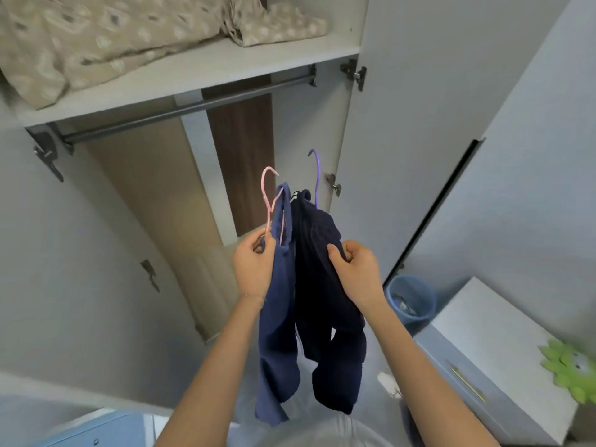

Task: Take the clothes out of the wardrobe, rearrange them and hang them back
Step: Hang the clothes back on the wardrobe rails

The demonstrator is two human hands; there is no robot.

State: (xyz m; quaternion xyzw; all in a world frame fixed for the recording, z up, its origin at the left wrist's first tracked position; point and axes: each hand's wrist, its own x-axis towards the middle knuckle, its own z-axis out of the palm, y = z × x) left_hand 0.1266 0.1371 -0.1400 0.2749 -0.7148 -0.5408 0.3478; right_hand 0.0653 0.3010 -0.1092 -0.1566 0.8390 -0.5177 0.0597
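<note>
The open wardrobe (350,150) fills my view, with patterned bedding (96,37) on the shelf above its rail (193,108). Well below the rail hang a dark garment (322,301), clamped in my right grip (358,269), and a blue garment (277,333), pinched with its pink hanger (267,195) in my left grip (254,266). A bin (409,301) stands far below the rail, to the right. The purple hanger (317,175) hooks up towards the rail.
</note>
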